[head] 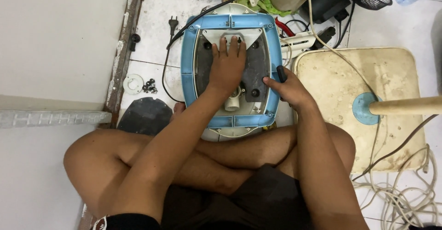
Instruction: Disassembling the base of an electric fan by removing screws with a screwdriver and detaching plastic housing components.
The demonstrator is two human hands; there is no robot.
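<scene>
A: Crossed bare legs [152, 161] are sitting closest to the lens, person on the floor.

B: Hands?

A: Left hand [227, 66] is lying flat, fingers released and spread, pressing on the dark plate inside the blue fan base [189, 73]. Right hand [287, 88] is clenching a black-handled screwdriver [280, 73] at the base's right rim.

B: Base location?

A: Resting upside down on the tiled floor, just ahead of the shins. A dirty cream base [391, 78] with a pole is lying to its right; loose screws [149, 87] and a white ring [133, 83] are lying left.
</scene>
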